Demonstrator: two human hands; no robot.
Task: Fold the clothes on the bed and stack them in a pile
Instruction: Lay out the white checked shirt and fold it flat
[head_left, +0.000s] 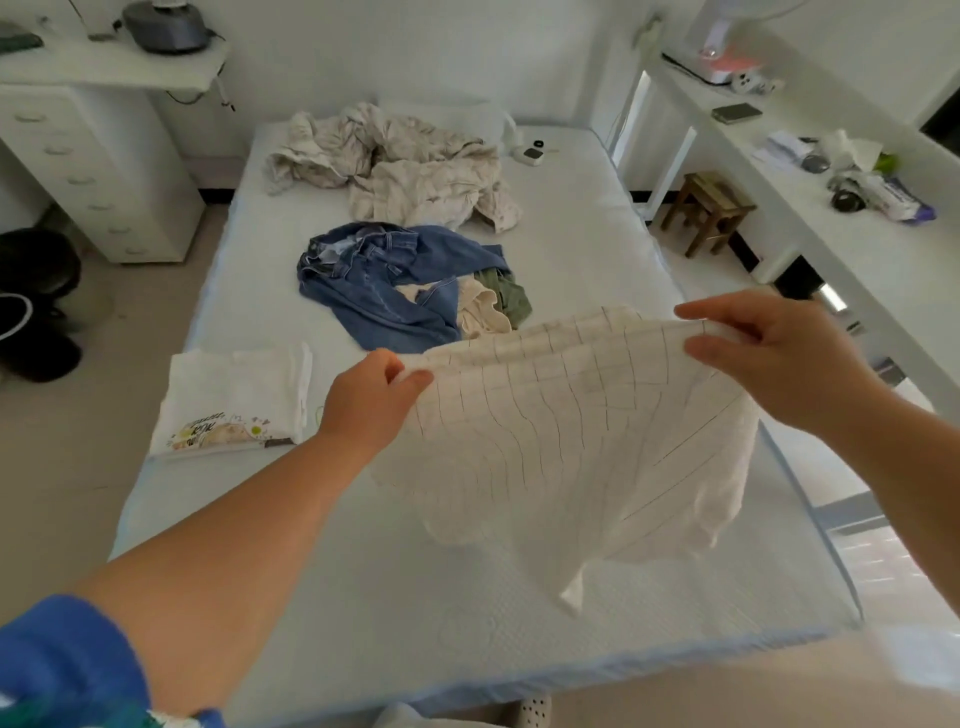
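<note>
A folded white shirt (234, 400) is laid on the bed (519, 613) at the left, and the checked white garment (561, 431) is held above the near mattress, its top edge pinched by the left hand (371, 397) and the right hand (769, 353), with blue jeans (384, 280) heaped farther back.

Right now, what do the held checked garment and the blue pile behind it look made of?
The checked garment: thin, matte woven cloth, likely cotton; it drapes limply and looks slightly see-through. The blue pile: denim, judging by the faded blue, pale seam stitching and stiff folds.
</note>
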